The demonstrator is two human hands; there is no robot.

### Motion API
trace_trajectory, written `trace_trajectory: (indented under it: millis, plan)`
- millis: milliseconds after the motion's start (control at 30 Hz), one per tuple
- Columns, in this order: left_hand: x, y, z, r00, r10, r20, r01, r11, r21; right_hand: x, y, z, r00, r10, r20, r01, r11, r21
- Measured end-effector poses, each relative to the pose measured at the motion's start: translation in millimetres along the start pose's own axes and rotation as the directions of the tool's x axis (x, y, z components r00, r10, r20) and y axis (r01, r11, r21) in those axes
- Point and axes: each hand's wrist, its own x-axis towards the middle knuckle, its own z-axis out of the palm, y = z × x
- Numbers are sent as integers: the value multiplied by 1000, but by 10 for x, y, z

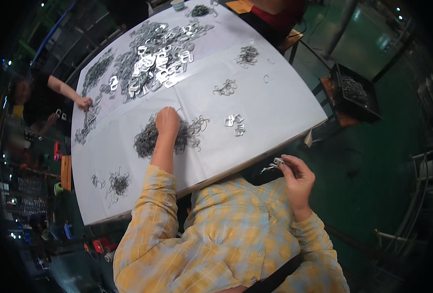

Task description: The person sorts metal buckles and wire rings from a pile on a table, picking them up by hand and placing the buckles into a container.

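My left hand reaches over the table, its fingers curled closed at the far edge of a dark heap of thin curved wire hooks. Its fingertips are turned away, so what they grip is hidden. Off the table's near edge, my right hand pinches a small pale metal piece between thumb and fingers. Thin wire-like bits stick out from its left side. On the table between my hands lie several small shiny metal pieces.
Large flat metal links are heaped across the white-covered table. Smaller hook piles lie around. A dark bin of metal parts stands on a stool at right. A co-worker's hand works at the left edge; another person sits far right.
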Motion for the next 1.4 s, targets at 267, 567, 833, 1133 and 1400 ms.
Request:
trace_trajectory:
  millis: [267,567,833,1133,1400]
  plan:
    - [199,79,-215,989,105,109,-124,975,182,91,-32,20,996,-94,5,94,995,-32]
    - [-263,747,-800,941,232,245,110,477,-872,73,0,-21,994,-105,-9,104,992,-70]
    - [-1154,1660,-1213,780,608,-145,-190,9,-982,79,23,11,994,-82,-72,86,995,56]
    - [-1225,1785,-1149,768,622,-153,-237,55,-970,85,-41,-15,994,-104,-44,105,994,18]
    - [-1320,1752,-1056,795,592,-132,-198,48,-979,31,-76,16,992,-121,43,125,984,-126]
